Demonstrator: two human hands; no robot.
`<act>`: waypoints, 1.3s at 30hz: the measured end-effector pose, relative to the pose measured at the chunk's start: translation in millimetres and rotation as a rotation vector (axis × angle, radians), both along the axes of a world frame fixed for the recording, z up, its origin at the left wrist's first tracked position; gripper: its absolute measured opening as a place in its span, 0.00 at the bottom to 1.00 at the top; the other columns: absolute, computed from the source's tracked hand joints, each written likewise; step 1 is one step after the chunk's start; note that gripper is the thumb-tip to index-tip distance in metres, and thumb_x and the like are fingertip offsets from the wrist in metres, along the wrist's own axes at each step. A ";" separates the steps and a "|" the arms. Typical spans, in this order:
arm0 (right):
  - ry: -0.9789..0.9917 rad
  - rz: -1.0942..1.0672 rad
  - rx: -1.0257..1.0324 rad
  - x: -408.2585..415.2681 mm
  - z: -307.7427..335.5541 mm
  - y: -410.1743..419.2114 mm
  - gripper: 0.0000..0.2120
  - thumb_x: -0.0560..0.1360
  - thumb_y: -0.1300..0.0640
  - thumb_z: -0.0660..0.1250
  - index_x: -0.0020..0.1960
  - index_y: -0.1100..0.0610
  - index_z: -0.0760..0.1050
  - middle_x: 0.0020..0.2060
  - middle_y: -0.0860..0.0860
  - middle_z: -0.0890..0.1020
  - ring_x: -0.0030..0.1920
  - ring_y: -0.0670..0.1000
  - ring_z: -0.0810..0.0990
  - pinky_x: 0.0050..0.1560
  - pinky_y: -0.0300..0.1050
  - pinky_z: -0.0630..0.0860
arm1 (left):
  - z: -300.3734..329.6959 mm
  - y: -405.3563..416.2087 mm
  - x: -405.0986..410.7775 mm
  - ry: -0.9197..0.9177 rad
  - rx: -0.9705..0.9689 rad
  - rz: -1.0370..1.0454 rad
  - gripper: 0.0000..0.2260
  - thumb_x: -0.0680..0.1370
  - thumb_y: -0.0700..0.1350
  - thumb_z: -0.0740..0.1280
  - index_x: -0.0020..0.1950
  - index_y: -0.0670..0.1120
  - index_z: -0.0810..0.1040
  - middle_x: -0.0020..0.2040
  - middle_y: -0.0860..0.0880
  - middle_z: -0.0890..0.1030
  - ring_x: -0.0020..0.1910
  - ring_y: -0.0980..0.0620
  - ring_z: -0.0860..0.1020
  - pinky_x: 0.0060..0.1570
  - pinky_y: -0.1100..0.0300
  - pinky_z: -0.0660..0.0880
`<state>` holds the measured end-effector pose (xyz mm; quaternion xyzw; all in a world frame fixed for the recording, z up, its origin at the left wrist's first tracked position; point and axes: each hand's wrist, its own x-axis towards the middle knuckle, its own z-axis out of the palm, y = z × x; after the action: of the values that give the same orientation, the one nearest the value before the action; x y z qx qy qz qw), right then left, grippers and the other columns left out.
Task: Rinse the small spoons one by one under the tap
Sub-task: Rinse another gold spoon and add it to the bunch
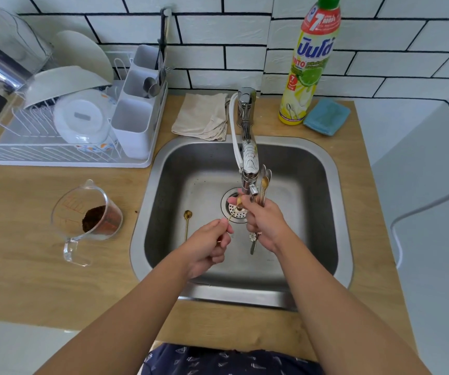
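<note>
Over the sink (326, 169), the left hand (207, 247) pinches the handle end of a thin gold spoon (233, 211) between thumb and fingers (224, 226), the other fingers curled in toward the palm. The spoon's long axis runs up and to the right from that pinch, so its bowl lies ahead of the left hand, over the drain (231, 215), and just under the tap (249, 158) outlet. There the bowl meets the thumb and fingertips of the right hand (265, 221), which seem to be touching or rubbing it; whether water is running is too faint to tell. The right hand is also curled round a bundle of small spoons (264, 182), held nearly upright, bowls up beside the tap head and handles sticking out below the palm toward the sink floor. So the bundle stands close to vertical while the single spoon lies on a slant across the gap between the two hands, bowl end near the right hand, handle end with the left. A second gold spoon (187, 224) lies loose on the sink floor, left of the drain, bowl pointing away from the person and handle toward them, just beyond the left hand's knuckles; the left hand is the nearer one to it. Judging by this layout, the spoon under the tap is the one being rinsed, and the next move turns on the left hand carrying it clear along its own slant, while the right keeps the bundle out of the way.
</note>
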<state>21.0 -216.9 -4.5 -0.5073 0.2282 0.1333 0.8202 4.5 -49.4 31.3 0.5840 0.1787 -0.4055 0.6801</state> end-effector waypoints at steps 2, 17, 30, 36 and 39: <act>-0.039 0.004 0.007 -2.4 -0.9 -0.1 0.06 0.82 0.59 0.68 0.56 0.53 0.82 0.51 0.53 0.88 0.23 0.42 0.59 0.23 0.35 0.59 | 1.7 0.7 -0.4 0.097 -0.115 0.061 0.12 0.85 0.49 0.59 0.47 0.44 0.74 0.28 0.50 0.70 0.20 0.57 0.57 0.22 0.64 0.57; -0.013 -0.038 -0.235 -8.9 -2.7 7.4 0.08 0.80 0.54 0.70 0.44 0.49 0.86 0.43 0.49 0.89 0.24 0.41 0.65 0.26 0.40 0.60 | 9.2 -4.2 -2.1 -0.213 0.229 -0.122 0.14 0.86 0.49 0.55 0.54 0.40 0.73 0.37 0.44 0.79 0.21 0.54 0.65 0.24 0.62 0.65; 0.039 -0.016 -0.025 -7.8 0.3 0.9 0.06 0.79 0.52 0.73 0.53 0.54 0.79 0.39 0.52 0.80 0.24 0.43 0.60 0.22 0.36 0.59 | 11.9 1.3 5.4 0.281 -0.264 0.183 0.12 0.83 0.50 0.63 0.47 0.43 0.77 0.33 0.49 0.75 0.18 0.61 0.65 0.16 0.70 0.62; 0.086 -0.090 -0.147 -1.0 0.5 0.6 0.12 0.82 0.50 0.68 0.43 0.51 0.84 0.47 0.54 0.89 0.22 0.44 0.59 0.22 0.38 0.58 | -1.2 6.4 -0.1 -0.278 0.282 -0.181 0.12 0.85 0.50 0.61 0.53 0.46 0.81 0.34 0.50 0.74 0.25 0.55 0.71 0.26 0.63 0.70; 0.029 -0.071 0.035 0.2 -0.2 -1.8 0.11 0.85 0.55 0.62 0.53 0.56 0.83 0.53 0.54 0.88 0.21 0.42 0.58 0.21 0.36 0.58 | -1.4 6.4 -0.3 -0.257 0.246 -0.162 0.13 0.85 0.50 0.59 0.53 0.45 0.79 0.33 0.50 0.72 0.23 0.56 0.66 0.23 0.64 0.64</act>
<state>21.2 -218.7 -4.7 -0.4827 0.2555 0.1154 0.8297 4.2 -43.0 29.9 0.7221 0.0913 -0.3561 0.5860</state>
